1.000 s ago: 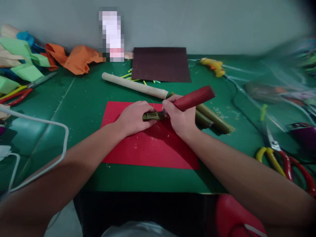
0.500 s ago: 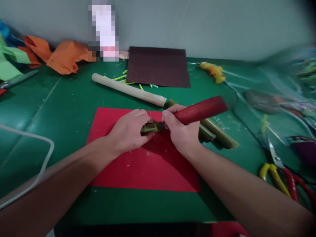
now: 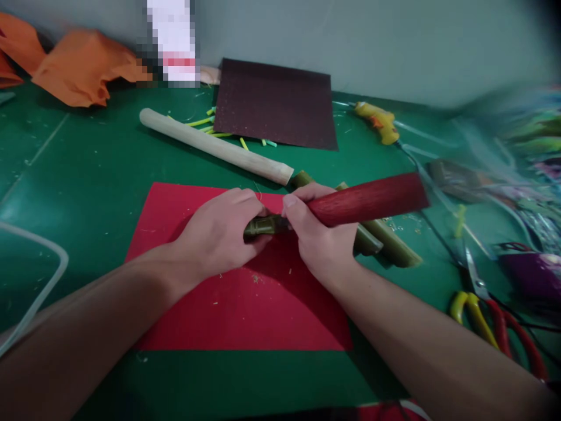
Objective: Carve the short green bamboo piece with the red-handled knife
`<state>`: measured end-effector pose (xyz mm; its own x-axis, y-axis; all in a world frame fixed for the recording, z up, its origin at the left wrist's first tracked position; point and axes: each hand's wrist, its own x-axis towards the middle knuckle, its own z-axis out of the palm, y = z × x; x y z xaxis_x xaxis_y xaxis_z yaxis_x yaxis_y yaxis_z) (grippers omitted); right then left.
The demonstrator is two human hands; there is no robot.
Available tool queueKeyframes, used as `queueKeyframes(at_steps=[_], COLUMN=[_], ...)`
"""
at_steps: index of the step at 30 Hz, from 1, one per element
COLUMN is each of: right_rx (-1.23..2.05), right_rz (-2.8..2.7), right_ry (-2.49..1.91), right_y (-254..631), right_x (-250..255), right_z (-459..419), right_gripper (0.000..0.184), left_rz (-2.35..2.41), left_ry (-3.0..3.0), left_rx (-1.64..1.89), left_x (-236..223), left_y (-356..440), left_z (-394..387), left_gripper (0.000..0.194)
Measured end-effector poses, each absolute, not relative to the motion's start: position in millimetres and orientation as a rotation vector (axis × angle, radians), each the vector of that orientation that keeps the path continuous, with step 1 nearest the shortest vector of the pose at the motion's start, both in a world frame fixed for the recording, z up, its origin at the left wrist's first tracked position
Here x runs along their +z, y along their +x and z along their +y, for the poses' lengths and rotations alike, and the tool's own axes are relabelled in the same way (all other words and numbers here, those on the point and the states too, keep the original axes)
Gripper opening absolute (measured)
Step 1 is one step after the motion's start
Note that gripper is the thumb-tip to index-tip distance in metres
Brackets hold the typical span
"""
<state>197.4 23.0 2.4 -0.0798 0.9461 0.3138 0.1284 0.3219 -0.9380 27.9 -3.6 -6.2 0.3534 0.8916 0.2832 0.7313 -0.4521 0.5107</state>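
Observation:
My left hand (image 3: pixel 219 234) is closed over a short olive-green bamboo piece (image 3: pixel 263 225), pressing it down on a red sheet (image 3: pixel 245 310). My right hand (image 3: pixel 318 234) grips a tool by its long dark-red wooden handle (image 3: pixel 372 199); the handle points up and right. The tool's working end meets the bamboo piece between my two hands and is mostly hidden by my fingers. Small shavings lie on the red sheet below my hands.
A pale wooden dowel (image 3: pixel 214 146) and longer green bamboo sticks (image 3: pixel 385 240) lie behind my hands on the green mat (image 3: pixel 87 175). A dark brown sheet (image 3: pixel 276 102), yellow glue gun (image 3: pixel 379 120), orange paper (image 3: pixel 79 67), scissors (image 3: pixel 491 298) and a white cable (image 3: pixel 39 292) surround the work.
The view has shifted right and closer, so everything slid left and down. My hands keep the same grip; the red handle has tilted slightly flatter.

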Motion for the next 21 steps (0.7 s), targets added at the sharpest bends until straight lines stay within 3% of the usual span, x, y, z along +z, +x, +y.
queueKeyframes(at_steps=[21], right_rx=[0.903], right_rz=[-1.440], right_ry=[-0.923], right_y=[196.1], right_x=[-2.4], right_z=[27.7], right_gripper=[0.022], left_rz=[1.421], left_ry=[2.298], left_rx=[0.745], left_x=[-3.0], left_y=[26.3], left_z=[-1.2], left_gripper=[0.013])
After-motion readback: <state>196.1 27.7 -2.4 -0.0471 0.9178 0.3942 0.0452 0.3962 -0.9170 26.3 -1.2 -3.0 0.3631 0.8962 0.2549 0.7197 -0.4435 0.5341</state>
